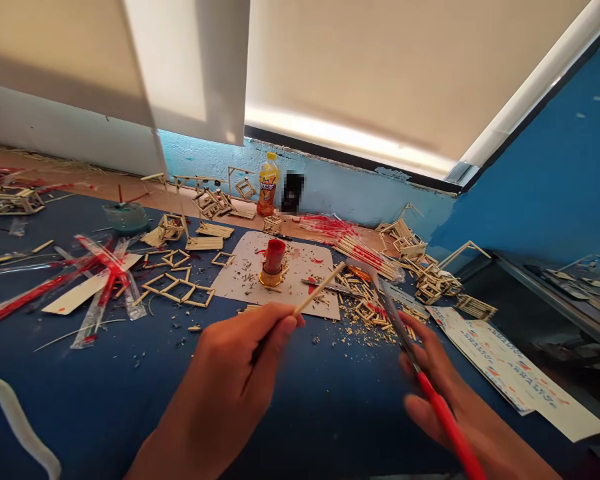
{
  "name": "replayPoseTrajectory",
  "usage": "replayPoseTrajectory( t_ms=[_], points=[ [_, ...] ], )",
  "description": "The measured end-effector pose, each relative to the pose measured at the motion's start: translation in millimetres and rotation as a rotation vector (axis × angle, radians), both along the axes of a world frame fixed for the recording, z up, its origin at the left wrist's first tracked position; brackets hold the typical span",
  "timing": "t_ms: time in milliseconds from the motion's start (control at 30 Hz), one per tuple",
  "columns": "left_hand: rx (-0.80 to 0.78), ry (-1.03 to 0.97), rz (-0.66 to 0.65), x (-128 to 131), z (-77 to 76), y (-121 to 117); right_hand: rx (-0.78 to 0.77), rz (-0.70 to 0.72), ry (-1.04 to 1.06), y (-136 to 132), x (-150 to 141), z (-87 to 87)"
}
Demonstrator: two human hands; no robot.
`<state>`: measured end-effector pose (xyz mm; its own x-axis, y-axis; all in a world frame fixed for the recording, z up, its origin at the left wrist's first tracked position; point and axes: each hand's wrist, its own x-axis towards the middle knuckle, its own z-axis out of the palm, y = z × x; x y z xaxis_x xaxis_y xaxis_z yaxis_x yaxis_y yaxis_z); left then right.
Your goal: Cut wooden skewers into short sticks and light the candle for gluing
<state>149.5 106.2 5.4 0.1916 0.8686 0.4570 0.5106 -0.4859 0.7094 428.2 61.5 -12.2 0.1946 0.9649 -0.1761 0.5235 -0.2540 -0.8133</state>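
My left hand (235, 357), closed, pinches a thin pale wooden stick (325, 287) between thumb and fingers, its free end tilted up to the right. In my right hand (437, 373) is a long tool with a red handle (447, 417) and a grey metal blade (394, 317); its exact kind is hard to make out. The blade points up and away, apart from the stick. Beyond my hands a red candle (275, 252) stands upright in a gold-coloured holder (271, 275) on a pale board (230, 283) strewn with dark scraps. A metal blade-like tool (335, 287) lies across the board's right side.
Small stick frames (173, 288) lie left of the board. Plastic-wrapped red strips (105, 260) lie further left. A drink bottle (267, 185) stands by the wall. Red-tipped sticks (367, 257), stick models (405, 240) and printed cards (500, 363) are to the right.
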Motion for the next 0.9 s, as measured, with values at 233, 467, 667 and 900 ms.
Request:
replayPoseTrajectory(
  t_ms=[233, 467, 667, 900],
  points=[
    [0.021, -0.030, -0.110, 6.9, -4.2, -7.9, -0.129, 0.103, -0.540, 33.4, 6.8, -15.0],
    [0.236, 0.200, -0.044, 2.4, -11.2, 0.0, -0.119, 0.230, -0.624, 40.6, 11.4, -32.3],
    [0.331, 0.378, -0.066, -0.2, -19.0, -3.7, 0.313, 0.086, -0.891, 19.3, -4.7, -18.7],
    [0.387, 0.417, -0.144, 8.3, -25.8, -9.1, 0.896, 0.430, -0.613, 16.9, -49.5, 9.1]
  ],
)
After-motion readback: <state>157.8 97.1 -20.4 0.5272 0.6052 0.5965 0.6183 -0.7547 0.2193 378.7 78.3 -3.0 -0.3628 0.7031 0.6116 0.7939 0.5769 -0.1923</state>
